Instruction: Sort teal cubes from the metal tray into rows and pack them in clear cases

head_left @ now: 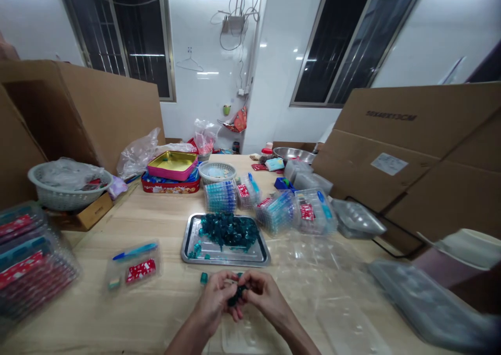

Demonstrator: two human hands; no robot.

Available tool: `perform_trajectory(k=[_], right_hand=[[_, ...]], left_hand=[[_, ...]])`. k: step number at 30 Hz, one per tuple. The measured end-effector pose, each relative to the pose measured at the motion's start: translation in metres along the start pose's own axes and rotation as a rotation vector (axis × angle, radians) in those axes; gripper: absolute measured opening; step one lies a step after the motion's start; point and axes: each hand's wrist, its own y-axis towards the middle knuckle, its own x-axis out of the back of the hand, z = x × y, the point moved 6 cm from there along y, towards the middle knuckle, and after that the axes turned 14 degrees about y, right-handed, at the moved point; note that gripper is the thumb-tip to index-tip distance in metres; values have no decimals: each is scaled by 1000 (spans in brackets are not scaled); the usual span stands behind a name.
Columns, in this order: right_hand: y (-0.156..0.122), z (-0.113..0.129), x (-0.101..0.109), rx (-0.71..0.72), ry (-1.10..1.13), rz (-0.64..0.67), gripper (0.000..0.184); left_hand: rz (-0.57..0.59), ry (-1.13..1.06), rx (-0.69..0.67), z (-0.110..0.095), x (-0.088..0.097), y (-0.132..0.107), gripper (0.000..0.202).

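In front of the metal tray, my left hand (214,298) is curled around small dark teal pieces (237,295). The fingers of my right hand (263,294) pinch at the same pieces from the other side; how many there are is hidden. One loose teal block (204,278) lies on the table just left of my fingers. Beyond the hands, the metal tray (188,240) carries a heap of translucent teal blocks (230,229). Below my hands lies a clear plastic case (245,336), partly covered by them.
A clear case (135,266) with a blue pen and red card lies left. Stacked filled cases (31,261) stand far left, more packs (276,211) behind the tray. Clear empty trays (348,318) spread right. Cardboard boxes (422,151), a white basket (68,190) and tins (172,185) border the table.
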Motion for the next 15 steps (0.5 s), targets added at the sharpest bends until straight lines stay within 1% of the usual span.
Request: perform_trajectory(k=[2,4,7,10,12,15], right_hand=[[-3,3,1,19,-56,-17,9],[-5,4,2,25,-92,-34,8],[-7,-1,4,-29,9,-16,12],[-9,-3,4,-73,151,35,19],[-11,-3,3,-86,184,38,16],[-12,-4,3,-98,185,4,9]], left_hand=[[-38,17,0,0,-1,-1,47],[-48,47,-13,-1,-3,-2,44],[-36,90,-10,-4,-6,-4,42],[20,99,2,-5,-8,-6,38],[46,90,8,-4,-8,-7,36],[50,66,18,-1,-9,-7,38]])
